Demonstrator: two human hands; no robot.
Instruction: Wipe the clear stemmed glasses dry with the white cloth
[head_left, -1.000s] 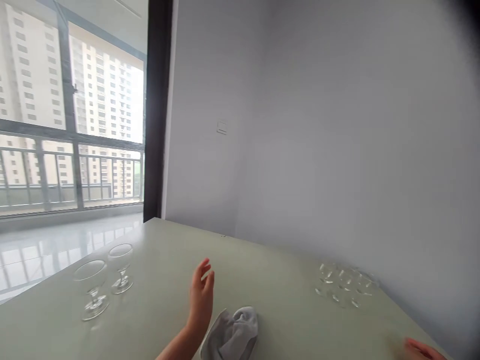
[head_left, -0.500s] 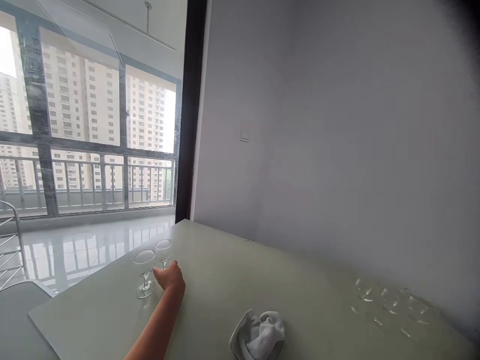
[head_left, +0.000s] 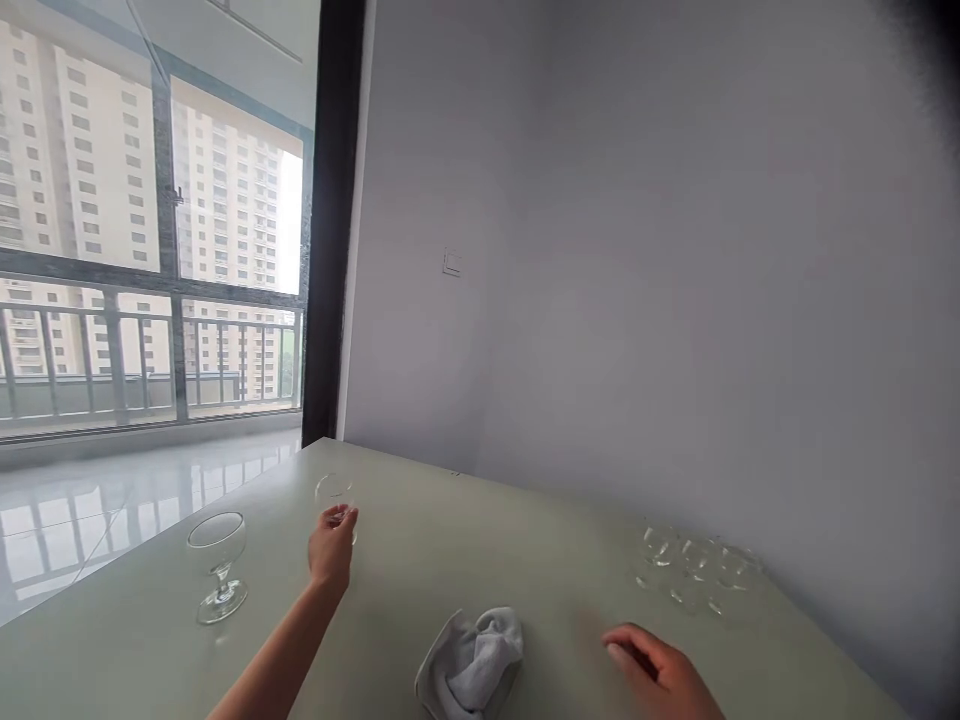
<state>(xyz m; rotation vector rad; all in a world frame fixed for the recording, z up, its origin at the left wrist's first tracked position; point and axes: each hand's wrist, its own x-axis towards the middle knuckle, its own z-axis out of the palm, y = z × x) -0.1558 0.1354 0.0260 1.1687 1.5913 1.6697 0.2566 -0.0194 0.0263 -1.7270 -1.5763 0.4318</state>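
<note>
Far left over the pale green, smooth table (head_left: pixel 420 540), left hand (head_left: pixel 328 560) had fingers clamped on a clear stemmed glass (head_left: pixel 334 491), seemingly by the stem. Second clear glass (head_left: pixel 223 598) stood nearer the left edge. Right hand (head_left: pixel 664 675), blurred, near crumpled grey cloth (head_left: pixel 480 665); couldn't tell if fingertips met. Risks: slick stem slipping, wide swing clipping far-right clear glass cluster (head_left: pixel 694 562). Most room: mid-table.

Pale green tbl (head_left: pixel 555 560) is bearing 1 upright stemmed glass (head_left: pixel 221 576) on the L, a crumpled grey cloth (head_left: pixel 478 665) nr front-ctr & clustered glasses (head_left: pixel 694 562) on the R.
</note>
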